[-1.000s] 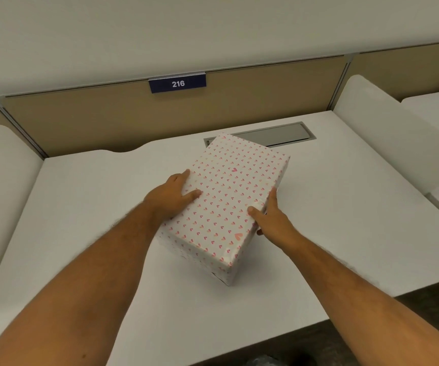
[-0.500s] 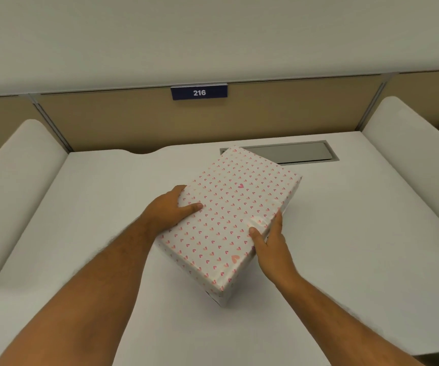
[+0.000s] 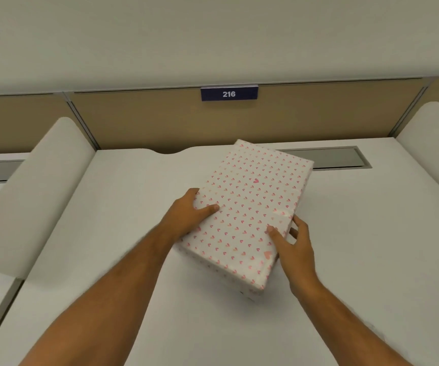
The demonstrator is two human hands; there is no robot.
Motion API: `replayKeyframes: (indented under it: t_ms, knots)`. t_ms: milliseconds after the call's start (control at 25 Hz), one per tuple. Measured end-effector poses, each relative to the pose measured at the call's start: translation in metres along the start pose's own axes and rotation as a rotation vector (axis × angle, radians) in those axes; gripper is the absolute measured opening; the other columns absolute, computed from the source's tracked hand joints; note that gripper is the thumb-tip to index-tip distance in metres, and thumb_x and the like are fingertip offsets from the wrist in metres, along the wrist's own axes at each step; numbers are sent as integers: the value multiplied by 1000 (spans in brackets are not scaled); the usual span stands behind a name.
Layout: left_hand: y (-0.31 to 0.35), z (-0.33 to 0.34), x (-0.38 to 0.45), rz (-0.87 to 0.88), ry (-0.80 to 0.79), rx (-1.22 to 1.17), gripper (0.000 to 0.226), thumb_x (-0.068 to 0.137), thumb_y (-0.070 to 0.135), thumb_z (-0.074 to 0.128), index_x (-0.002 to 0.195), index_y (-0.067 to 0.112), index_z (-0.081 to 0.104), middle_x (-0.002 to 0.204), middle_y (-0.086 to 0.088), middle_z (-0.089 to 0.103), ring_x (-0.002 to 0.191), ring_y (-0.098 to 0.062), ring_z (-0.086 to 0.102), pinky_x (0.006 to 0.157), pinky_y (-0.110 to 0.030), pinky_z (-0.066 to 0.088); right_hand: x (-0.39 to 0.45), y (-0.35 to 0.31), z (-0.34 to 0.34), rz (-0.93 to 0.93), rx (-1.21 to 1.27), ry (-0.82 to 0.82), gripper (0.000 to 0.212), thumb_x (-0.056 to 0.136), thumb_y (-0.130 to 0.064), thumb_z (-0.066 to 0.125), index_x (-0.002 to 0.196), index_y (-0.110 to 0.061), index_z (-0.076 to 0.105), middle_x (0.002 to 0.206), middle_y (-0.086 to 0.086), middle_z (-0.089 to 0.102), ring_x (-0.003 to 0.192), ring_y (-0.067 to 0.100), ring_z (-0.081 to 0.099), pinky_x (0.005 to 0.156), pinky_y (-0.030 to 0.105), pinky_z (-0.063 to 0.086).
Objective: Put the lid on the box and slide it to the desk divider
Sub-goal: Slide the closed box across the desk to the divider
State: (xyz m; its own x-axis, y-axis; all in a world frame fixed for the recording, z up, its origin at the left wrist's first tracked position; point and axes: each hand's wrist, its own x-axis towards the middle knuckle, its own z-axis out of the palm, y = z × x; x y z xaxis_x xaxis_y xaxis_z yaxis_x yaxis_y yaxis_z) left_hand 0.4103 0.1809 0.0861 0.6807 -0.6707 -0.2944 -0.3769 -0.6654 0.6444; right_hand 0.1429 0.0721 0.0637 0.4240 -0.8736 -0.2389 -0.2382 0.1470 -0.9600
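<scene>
A white box (image 3: 244,291) with small pink hearts stands on the white desk (image 3: 123,233), turned at an angle, its lid (image 3: 250,207) seated on top. My left hand (image 3: 186,215) grips the lid's left edge, thumb lying on top. My right hand (image 3: 296,247) holds the right edge near the front corner, thumb on top and fingers down the side. The box's far corner lies close to the tan desk divider (image 3: 160,120) at the back.
A blue plate reading 216 (image 3: 229,93) hangs on the divider. A grey cable hatch (image 3: 339,157) is set into the desk behind the box. Rounded white side panels (image 3: 36,191) (image 3: 435,143) border the desk left and right.
The box has slid away from me toward the divider, both hands moving with it. The view has shifted so the desk sits lower and more centred.
</scene>
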Motion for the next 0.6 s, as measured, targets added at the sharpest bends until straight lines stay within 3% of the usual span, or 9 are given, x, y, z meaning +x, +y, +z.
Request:
replayKeyframes:
  t_ms: [160, 320, 480, 600]
  knots:
    - [-59, -56, -5, -14, 199, -129, 104, 72, 89, 61, 158, 40, 31, 164, 6, 46, 137, -28, 57, 106, -46, 49, 23, -31, 76, -56, -16, -138, 78, 94, -41, 81, 160, -44, 40, 154, -12, 55, 127, 17, 62, 99, 47, 61]
    - [-126, -137, 6, -31, 364, -169, 95, 76, 85, 64, 154, 40, 36, 153, 5, 57, 111, -16, 60, 91, -39, 49, 34, -61, 186, -108, -23, -344, 86, 89, -32, 73, 164, -46, 33, 153, -15, 56, 132, 16, 61, 94, 38, 60]
    - [-197, -215, 24, -99, 410, -204, 95, 77, 80, 68, 155, 35, 38, 152, 1, 58, 113, -19, 59, 89, -37, 46, 38, -85, 295, -120, -22, -491, 87, 85, -30, 70, 161, -44, 32, 154, -12, 56, 136, 15, 58, 106, 47, 58]
    - [-239, -258, 45, -135, 406, -235, 92, 79, 79, 67, 154, 34, 39, 150, 1, 59, 104, -15, 59, 80, -32, 47, 48, -100, 364, -110, -29, -539, 85, 84, -32, 70, 158, -44, 32, 151, -11, 57, 135, 18, 60, 109, 51, 57]
